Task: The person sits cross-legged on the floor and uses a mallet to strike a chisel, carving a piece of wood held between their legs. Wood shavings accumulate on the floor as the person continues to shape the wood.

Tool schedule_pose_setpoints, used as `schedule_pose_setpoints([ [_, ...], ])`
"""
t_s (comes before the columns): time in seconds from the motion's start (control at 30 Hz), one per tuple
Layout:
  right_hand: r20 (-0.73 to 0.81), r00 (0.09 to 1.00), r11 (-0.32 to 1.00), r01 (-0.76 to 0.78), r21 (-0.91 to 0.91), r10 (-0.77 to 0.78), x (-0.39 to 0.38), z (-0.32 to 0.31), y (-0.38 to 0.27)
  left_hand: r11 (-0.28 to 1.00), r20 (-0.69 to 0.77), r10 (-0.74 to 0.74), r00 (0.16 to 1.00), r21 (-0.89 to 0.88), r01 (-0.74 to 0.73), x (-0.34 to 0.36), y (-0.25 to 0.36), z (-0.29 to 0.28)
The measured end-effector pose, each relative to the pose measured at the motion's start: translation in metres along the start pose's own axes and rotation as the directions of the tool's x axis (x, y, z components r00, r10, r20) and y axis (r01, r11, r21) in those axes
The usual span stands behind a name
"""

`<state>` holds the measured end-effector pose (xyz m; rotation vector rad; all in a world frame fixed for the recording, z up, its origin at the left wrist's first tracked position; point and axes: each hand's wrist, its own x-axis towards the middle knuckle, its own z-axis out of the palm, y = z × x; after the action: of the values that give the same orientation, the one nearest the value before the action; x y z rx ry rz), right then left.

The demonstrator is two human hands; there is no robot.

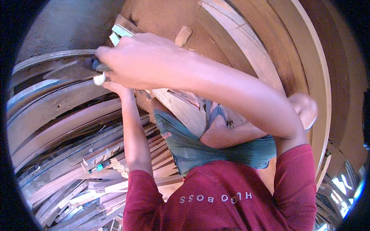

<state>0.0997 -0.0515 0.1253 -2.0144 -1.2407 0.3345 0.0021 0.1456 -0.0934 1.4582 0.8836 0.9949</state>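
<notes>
In the upper left of the view my right hand [127, 57] is closed around a dark tool [98, 64], with a blurred grey blade-like shape [71, 71] stretching leftward from it. A small white piece [99, 79] shows just below. My left hand [115, 86] is under my right one, touching or close to that white piece, its fingers mostly hidden. Light green strips [122, 30] show beyond my knuckles. A pale wooden plank [179, 111] runs down between them and my bent legs [231, 136].
Long stacked boards [50, 111] fill the left, with loose strips [73, 196] and a small green-and-black object [99, 166] among them. Broad planks [293, 46] curve along the right in the fisheye picture. A small wood block [183, 35] lies on the brown, dusty surface [158, 19] ahead.
</notes>
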Motion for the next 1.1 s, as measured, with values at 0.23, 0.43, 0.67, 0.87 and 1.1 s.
schedule_pose_setpoints([
  [0.23,-0.163,0.948,0.953,-0.242,0.182,0.272,-0.064,-0.003,0.047,0.986,0.486,0.148,0.861,-0.135,-0.093,0.0,0.085,0.037],
  [0.43,-0.228,0.889,0.906,-0.339,0.254,0.397,-0.113,-0.004,0.064,0.983,0.696,0.061,0.715,0.084,-0.165,-0.032,0.096,0.05],
  [0.67,-0.227,0.934,0.931,-0.202,0.304,0.277,-0.125,-0.013,0.053,0.977,0.802,0.032,0.597,0.1,-0.186,-0.043,0.086,0.043],
  [0.87,-0.277,0.953,0.978,-0.071,0.194,0.124,-0.12,-0.018,0.039,0.97,0.817,0.042,0.575,0.105,-0.221,-0.041,0.084,0.032],
  [1.1,-0.174,0.979,0.962,-0.06,0.266,0.109,-0.106,-0.047,-0.002,0.988,0.724,0.156,0.672,-0.107,-0.113,-0.061,0.086,0.039],
])
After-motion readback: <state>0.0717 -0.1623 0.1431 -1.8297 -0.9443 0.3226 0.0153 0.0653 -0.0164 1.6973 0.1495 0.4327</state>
